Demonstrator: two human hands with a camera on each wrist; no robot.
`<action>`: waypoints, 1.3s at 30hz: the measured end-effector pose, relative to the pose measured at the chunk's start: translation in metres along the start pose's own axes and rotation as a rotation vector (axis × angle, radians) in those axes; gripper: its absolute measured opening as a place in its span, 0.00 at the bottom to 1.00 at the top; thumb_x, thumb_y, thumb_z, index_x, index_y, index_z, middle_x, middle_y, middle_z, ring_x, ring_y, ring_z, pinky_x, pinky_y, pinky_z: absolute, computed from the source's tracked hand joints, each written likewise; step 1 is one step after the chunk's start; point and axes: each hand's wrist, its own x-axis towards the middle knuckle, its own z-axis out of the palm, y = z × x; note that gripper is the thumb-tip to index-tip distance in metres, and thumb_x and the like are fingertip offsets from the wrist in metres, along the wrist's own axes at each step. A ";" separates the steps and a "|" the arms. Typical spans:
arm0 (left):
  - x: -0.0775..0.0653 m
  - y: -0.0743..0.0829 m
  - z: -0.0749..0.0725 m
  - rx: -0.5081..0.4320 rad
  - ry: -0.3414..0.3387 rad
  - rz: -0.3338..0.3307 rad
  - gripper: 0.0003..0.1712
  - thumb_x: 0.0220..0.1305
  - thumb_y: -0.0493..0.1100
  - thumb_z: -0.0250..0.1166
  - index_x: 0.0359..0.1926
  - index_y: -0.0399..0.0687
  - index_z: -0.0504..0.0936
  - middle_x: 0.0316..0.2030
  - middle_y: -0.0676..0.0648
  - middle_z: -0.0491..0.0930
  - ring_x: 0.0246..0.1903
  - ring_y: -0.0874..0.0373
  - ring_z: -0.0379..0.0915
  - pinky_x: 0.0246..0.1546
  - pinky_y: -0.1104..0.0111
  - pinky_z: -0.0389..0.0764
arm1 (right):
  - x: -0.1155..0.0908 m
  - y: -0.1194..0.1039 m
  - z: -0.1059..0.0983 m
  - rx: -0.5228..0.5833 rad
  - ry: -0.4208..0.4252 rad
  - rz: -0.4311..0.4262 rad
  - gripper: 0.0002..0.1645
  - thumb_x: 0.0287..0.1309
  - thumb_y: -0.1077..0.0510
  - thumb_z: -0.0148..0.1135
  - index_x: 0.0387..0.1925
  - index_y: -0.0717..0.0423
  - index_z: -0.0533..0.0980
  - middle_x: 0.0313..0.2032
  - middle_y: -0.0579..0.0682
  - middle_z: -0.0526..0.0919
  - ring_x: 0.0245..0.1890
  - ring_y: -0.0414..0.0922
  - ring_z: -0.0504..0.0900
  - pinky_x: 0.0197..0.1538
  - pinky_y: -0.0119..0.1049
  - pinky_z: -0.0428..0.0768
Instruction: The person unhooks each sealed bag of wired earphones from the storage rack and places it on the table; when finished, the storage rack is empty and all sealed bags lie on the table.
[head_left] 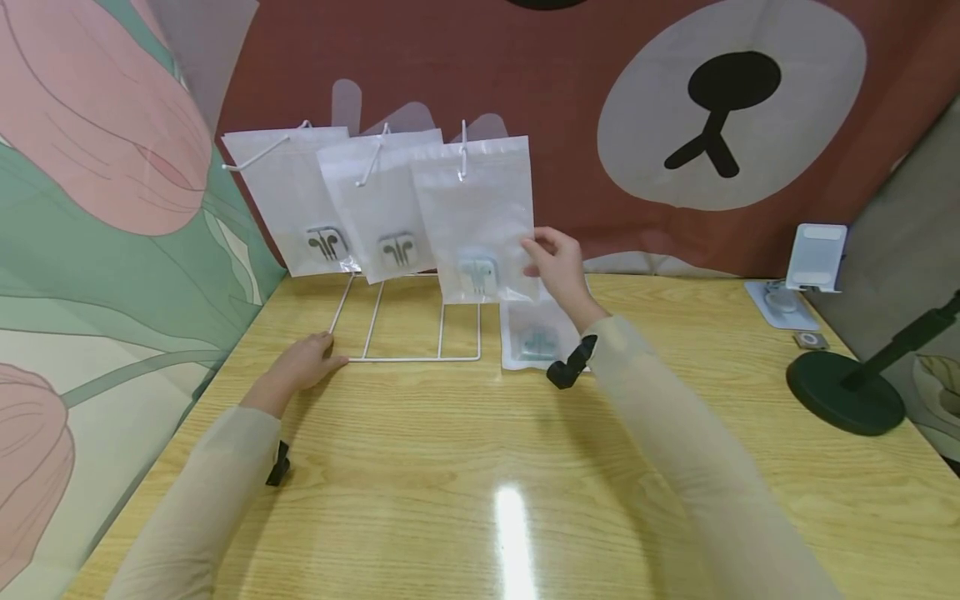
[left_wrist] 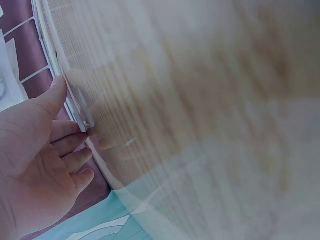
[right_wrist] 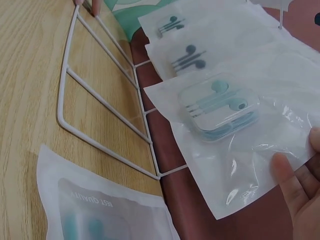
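Note:
My right hand (head_left: pixel 561 271) pinches the right edge of a clear-fronted white plastic bag (head_left: pixel 480 217) that hangs from a hook at the rack's right. Inside the bag is a flat case of pale green earphones (right_wrist: pixel 220 107). Two similar bags, a middle one (head_left: pixel 382 196) and a left one (head_left: pixel 288 192), hang beside it with dark-looking earphones. At the front left corner of the white wire display rack (head_left: pixel 405 360), my left hand (head_left: pixel 300 364) grips the base wire between thumb and fingers, seen close up in the left wrist view.
Flat on the wooden table (head_left: pixel 420 450), another packaged earphone bag (head_left: pixel 517 333) lies right of the rack, partly under my right hand. Farther right stand a white phone stand (head_left: pixel 816 258), a small square object (head_left: pixel 811 340) and a black round-based stand (head_left: pixel 846 392). A printed cloth hangs behind.

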 end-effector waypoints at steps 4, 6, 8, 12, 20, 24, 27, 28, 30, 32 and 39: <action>0.001 0.000 0.000 0.000 -0.010 -0.008 0.34 0.68 0.48 0.53 0.58 0.19 0.60 0.59 0.21 0.56 0.58 0.28 0.53 0.59 0.44 0.56 | -0.004 -0.004 -0.002 -0.014 -0.016 0.005 0.14 0.60 0.56 0.59 0.42 0.63 0.78 0.35 0.53 0.81 0.19 0.42 0.79 0.29 0.33 0.81; 0.001 0.000 0.000 -0.003 -0.012 -0.011 0.34 0.68 0.48 0.53 0.59 0.19 0.60 0.59 0.21 0.56 0.58 0.28 0.52 0.59 0.44 0.56 | -0.007 -0.006 -0.003 -0.015 -0.024 0.009 0.14 0.60 0.56 0.60 0.43 0.63 0.78 0.35 0.54 0.81 0.18 0.42 0.79 0.28 0.33 0.81; 0.001 0.000 0.001 -0.006 -0.014 -0.009 0.34 0.68 0.48 0.53 0.59 0.19 0.60 0.59 0.21 0.56 0.58 0.28 0.52 0.59 0.44 0.56 | -0.009 -0.008 -0.004 -0.011 -0.029 0.012 0.14 0.59 0.57 0.60 0.43 0.63 0.77 0.35 0.54 0.81 0.18 0.42 0.78 0.28 0.33 0.81; 0.001 -0.001 0.001 -0.011 -0.008 -0.004 0.33 0.68 0.47 0.52 0.59 0.19 0.60 0.59 0.21 0.56 0.58 0.28 0.53 0.59 0.44 0.56 | -0.015 -0.013 -0.005 0.011 -0.031 0.015 0.14 0.59 0.58 0.60 0.43 0.65 0.77 0.35 0.55 0.81 0.17 0.42 0.79 0.27 0.33 0.81; 0.001 -0.002 0.001 -0.014 0.010 0.010 0.32 0.68 0.47 0.53 0.58 0.20 0.61 0.58 0.21 0.58 0.57 0.28 0.54 0.58 0.44 0.57 | -0.030 -0.020 -0.010 0.000 -0.053 -0.003 0.14 0.59 0.57 0.60 0.42 0.64 0.78 0.34 0.53 0.81 0.19 0.43 0.79 0.28 0.35 0.82; 0.002 -0.003 0.003 -0.011 0.009 0.011 0.32 0.68 0.47 0.53 0.58 0.20 0.62 0.58 0.21 0.58 0.57 0.28 0.54 0.58 0.44 0.57 | -0.037 -0.022 -0.013 0.018 -0.066 -0.014 0.14 0.59 0.57 0.61 0.42 0.65 0.78 0.33 0.52 0.82 0.20 0.44 0.79 0.29 0.36 0.82; 0.002 -0.004 0.003 -0.009 0.006 0.011 0.32 0.68 0.47 0.53 0.58 0.20 0.62 0.58 0.21 0.58 0.57 0.28 0.54 0.58 0.44 0.57 | -0.042 -0.024 -0.016 0.028 -0.075 -0.021 0.15 0.58 0.57 0.62 0.41 0.65 0.78 0.31 0.52 0.81 0.20 0.43 0.79 0.28 0.36 0.82; 0.002 -0.004 0.003 -0.008 0.005 0.011 0.32 0.68 0.47 0.53 0.58 0.20 0.62 0.58 0.21 0.58 0.57 0.28 0.54 0.58 0.44 0.57 | -0.044 -0.024 -0.017 0.029 -0.078 -0.024 0.15 0.58 0.57 0.62 0.41 0.65 0.78 0.31 0.51 0.81 0.20 0.43 0.79 0.28 0.36 0.82; 0.003 -0.003 0.003 -0.007 0.003 0.011 0.32 0.68 0.47 0.53 0.58 0.20 0.62 0.58 0.21 0.58 0.57 0.28 0.54 0.58 0.44 0.57 | -0.048 -0.025 -0.019 0.023 -0.085 -0.034 0.15 0.58 0.57 0.62 0.41 0.66 0.78 0.29 0.51 0.81 0.20 0.43 0.78 0.28 0.36 0.82; 0.003 -0.003 0.003 -0.005 0.004 0.013 0.32 0.68 0.47 0.53 0.58 0.20 0.62 0.58 0.21 0.58 0.57 0.28 0.54 0.58 0.44 0.57 | -0.052 -0.026 -0.022 0.015 -0.093 -0.041 0.16 0.58 0.57 0.62 0.41 0.66 0.78 0.28 0.51 0.80 0.20 0.43 0.78 0.28 0.35 0.82; 0.002 -0.001 0.002 -0.013 0.000 -0.002 0.32 0.68 0.47 0.53 0.58 0.20 0.61 0.58 0.21 0.57 0.58 0.28 0.53 0.59 0.44 0.56 | -0.065 -0.031 -0.028 -0.008 -0.110 -0.088 0.15 0.58 0.59 0.61 0.42 0.68 0.77 0.28 0.50 0.81 0.21 0.43 0.80 0.28 0.37 0.82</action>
